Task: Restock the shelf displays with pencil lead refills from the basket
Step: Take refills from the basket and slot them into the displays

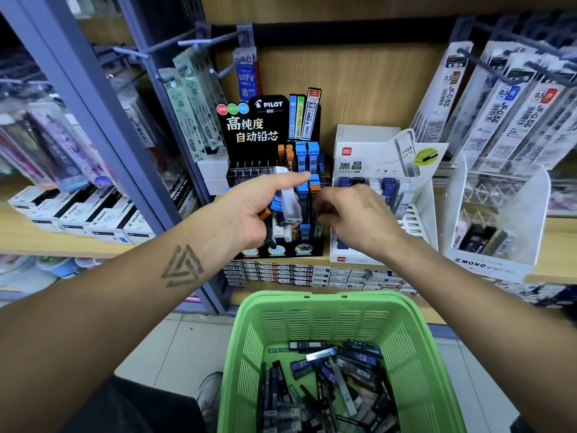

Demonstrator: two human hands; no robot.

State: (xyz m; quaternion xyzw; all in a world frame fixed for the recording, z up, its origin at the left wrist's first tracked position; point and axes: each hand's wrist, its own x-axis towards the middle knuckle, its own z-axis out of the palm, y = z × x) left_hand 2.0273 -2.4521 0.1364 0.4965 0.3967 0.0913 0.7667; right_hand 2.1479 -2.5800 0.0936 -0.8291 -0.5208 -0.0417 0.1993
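Pencil lead refills (282,210), several cases bunched, are gripped in the left hand (256,207) before the black Pilot display (249,126), while the right hand (349,217) pinches one at a slot, so seating it seems next; more lie in the green basket (249,339) below.

1. I'm gripping glossy, clear plastic lead cases (288,203) in my left hand (249,210).
2. My green basket (415,354) is looking like smooth slotted plastic.
3. The shelf (555,239) is showing matt wood grain.
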